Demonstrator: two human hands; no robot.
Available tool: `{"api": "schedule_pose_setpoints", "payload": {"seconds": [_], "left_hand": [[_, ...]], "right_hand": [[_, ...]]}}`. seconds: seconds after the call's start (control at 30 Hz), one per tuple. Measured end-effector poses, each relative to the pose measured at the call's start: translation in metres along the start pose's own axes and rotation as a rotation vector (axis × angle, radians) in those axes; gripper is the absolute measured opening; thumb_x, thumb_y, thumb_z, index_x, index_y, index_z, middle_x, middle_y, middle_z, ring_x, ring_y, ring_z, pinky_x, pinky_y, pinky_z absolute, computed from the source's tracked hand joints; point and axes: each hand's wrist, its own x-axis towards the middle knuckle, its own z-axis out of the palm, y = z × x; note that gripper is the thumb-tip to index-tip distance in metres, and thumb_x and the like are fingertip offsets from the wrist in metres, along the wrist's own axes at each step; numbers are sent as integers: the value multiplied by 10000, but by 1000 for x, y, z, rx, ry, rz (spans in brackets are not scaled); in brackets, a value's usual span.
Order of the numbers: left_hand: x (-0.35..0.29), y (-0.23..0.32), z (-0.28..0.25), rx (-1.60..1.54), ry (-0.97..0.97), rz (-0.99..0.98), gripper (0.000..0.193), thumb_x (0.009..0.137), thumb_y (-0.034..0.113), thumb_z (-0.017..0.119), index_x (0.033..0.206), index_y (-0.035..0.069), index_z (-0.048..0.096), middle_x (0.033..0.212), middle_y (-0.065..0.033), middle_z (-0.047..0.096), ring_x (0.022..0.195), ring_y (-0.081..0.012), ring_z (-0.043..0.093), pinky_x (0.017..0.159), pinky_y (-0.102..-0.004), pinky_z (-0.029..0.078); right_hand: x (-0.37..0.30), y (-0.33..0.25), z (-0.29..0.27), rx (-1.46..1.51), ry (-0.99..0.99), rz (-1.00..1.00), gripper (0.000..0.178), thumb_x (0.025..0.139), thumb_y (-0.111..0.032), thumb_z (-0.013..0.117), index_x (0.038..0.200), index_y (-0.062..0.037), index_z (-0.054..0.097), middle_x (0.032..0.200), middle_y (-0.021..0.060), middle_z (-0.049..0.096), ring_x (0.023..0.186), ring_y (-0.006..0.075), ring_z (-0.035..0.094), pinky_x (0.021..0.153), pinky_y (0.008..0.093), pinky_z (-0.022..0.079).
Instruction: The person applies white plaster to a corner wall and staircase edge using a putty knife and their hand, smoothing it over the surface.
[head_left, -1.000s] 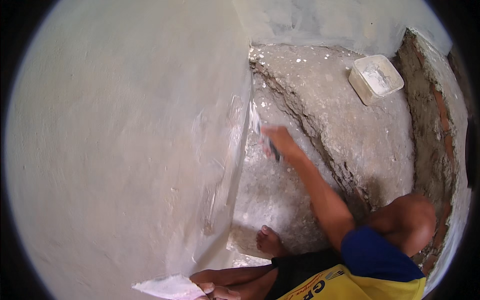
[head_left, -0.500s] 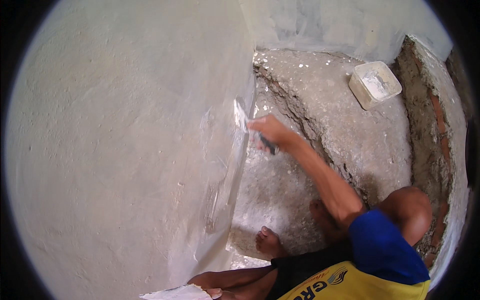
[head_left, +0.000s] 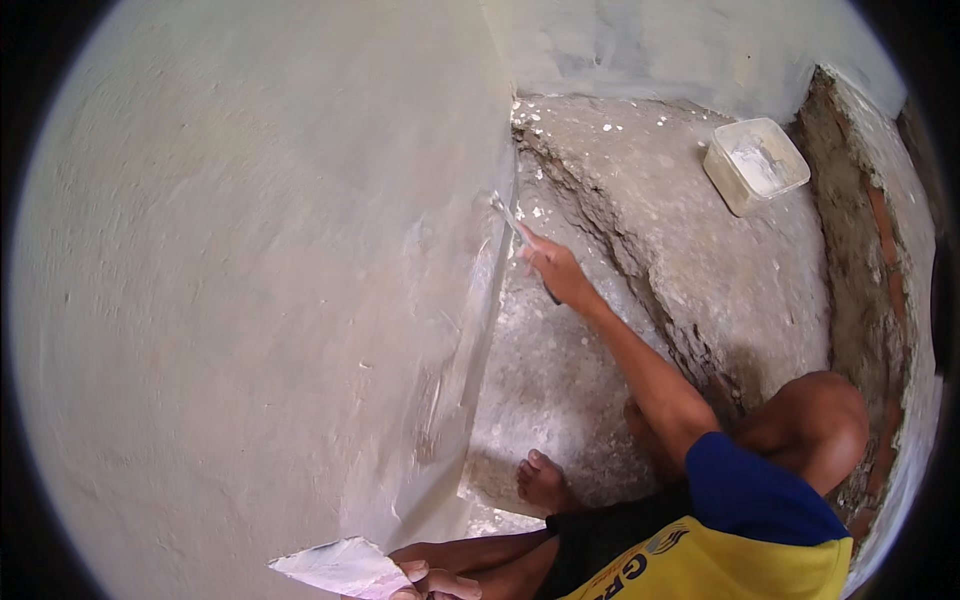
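My right hand is closed round the handle of a putty knife. The knife's narrow blade meets the grey plastered wall low down, near where it joins the floor. Down at the lower edge, my left hand grips a flat, whitish plate with a pointed corner, smeared with pale paste. Part of this hand and plate falls outside the picture. Wet, lighter streaks of filler run along the wall's bottom edge.
A square plastic tub with white paste inside stands on the rough concrete floor. A broken crack crosses the floor diagonally. At the right runs a raised edge with exposed brick. My bare foot rests near the wall.
The putty knife has turned, so its blade shows narrower, and it has shifted slightly right. My left hand and the plate have risen further into view.
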Motion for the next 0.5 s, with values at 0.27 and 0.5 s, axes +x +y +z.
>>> {"api": "schedule_pose_setpoints", "payload": {"seconds": [0.27, 0.5], "left_hand": [[-15, -3, -15, 63, 64, -4, 359, 914, 264, 639, 995, -85, 608, 683, -223, 659, 524, -219, 607, 470, -232, 434], [-4, -1, -11, 51, -46, -21, 359, 912, 258, 641, 1029, -81, 617, 712, -225, 671, 558, -218, 624, 493, -235, 440]], "right_hand": [[-59, 19, 101, -386, 139, -89, 602, 938, -129, 509, 1507, -81, 318, 1032, 245, 590, 904, 327, 620, 854, 391, 486], [-65, -72, 30, 337, 80, 560, 396, 969, -204, 519, 1310, -3, 540, 786, 134, 647, 494, 159, 581, 437, 297, 492]]}}
